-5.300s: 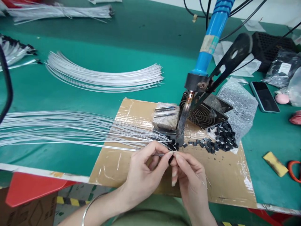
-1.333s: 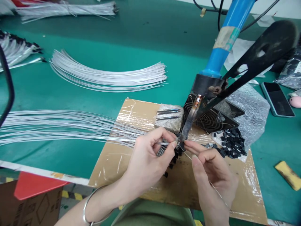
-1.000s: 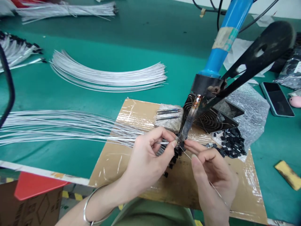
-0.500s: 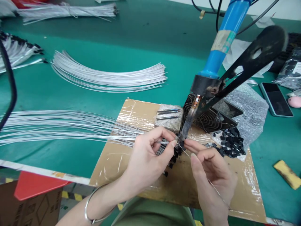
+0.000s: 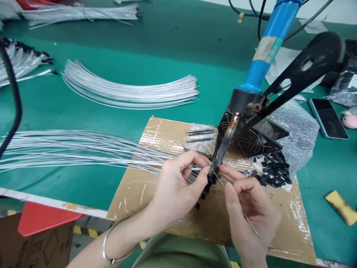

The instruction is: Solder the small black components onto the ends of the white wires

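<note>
My left hand (image 5: 177,184) pinches a thin white wire (image 5: 194,169) between thumb and fingers, its end at the tip of a soldering iron (image 5: 223,145). The iron has a blue handle and hangs tip-down from a black bracket (image 5: 304,78). In my right hand (image 5: 252,204) is a strand of solder wire (image 5: 252,225), which runs from the palm up to the iron tip. Beneath my left hand lie wires with small black connectors (image 5: 205,192) on their ends. The exact joint at the tip is hidden by my fingertips.
Cardboard (image 5: 156,145) lies under the work, with a fan (image 5: 245,137) behind the iron. Loose black connectors (image 5: 275,169) sit on bubble wrap (image 5: 304,130). A wire bundle (image 5: 134,91) lies behind; a phone (image 5: 329,118) and yellow sponge (image 5: 341,207) are at right.
The solder wire's trailing end has shifted slightly left across my right palm. Both hands otherwise stay at the iron tip, and the view has moved very slightly.
</note>
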Demonstrator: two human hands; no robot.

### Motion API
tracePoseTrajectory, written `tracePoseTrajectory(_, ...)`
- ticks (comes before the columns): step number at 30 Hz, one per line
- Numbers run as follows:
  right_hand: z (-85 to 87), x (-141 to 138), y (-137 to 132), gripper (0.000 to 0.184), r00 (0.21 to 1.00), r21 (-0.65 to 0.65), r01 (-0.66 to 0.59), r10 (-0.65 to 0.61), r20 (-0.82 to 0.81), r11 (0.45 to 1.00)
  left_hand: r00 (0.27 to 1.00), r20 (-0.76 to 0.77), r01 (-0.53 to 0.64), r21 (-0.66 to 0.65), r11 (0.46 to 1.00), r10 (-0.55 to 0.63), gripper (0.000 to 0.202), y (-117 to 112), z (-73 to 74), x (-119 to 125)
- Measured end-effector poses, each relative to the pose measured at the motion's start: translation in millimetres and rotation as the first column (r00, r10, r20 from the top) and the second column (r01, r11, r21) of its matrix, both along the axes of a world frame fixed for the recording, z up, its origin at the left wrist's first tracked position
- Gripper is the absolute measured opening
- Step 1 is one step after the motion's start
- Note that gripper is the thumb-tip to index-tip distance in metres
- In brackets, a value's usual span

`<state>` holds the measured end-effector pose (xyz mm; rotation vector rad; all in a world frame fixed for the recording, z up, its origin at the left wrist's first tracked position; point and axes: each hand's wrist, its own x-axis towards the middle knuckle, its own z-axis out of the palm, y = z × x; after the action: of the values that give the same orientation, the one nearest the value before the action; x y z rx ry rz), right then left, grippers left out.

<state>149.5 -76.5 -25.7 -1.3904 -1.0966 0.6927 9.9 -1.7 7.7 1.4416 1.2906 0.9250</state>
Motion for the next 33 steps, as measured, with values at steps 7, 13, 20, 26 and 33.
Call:
tracePoseTrajectory(7, -1.5, -2.3, -2.0, 0.018, 0.998, 0.017, 0.019, -0.02, 0.055, 1.0, 1.0, -0.015, 0.0, 0.029, 1.0, 0.0, 0.014, -2.0, 0.7, 0.7)
tracePoseTrajectory(13, -2.4, -2.5, -0.9, 0.017, 0.996, 0.038, 0.027, -0.03, 0.085, 0.999, 1.0, -0.015, 0.002, 0.037, 0.999, -0.001, 0.014, -2.6, -0.4, 0.4)
tracePoseTrajectory(20, -2.0, -2.6, -1.7, 0.017, 0.996, 0.036, 0.022, -0.025, 0.085, 0.999, 1.0, -0.028, 0.003, 0.039, 0.999, -0.002, 0.014, -3.2, -0.5, -0.6)
tracePoseTrajectory(26, -4.4, -2.3, -2.0, 0.017, 0.995, 0.027, 0.032, -0.034, 0.092, 0.999, 1.0, -0.031, 0.0, 0.031, 1.0, 0.001, 0.014, -1.7, -1.5, 0.4)
tracePoseTrajectory(33, -2.5, -3.9, -1.7, 0.016, 0.996, 0.044, 0.034, -0.037, 0.081, 0.998, 1.0, -0.013, 0.0, 0.046, 0.999, 0.001, 0.014, -2.7, 0.4, 0.2)
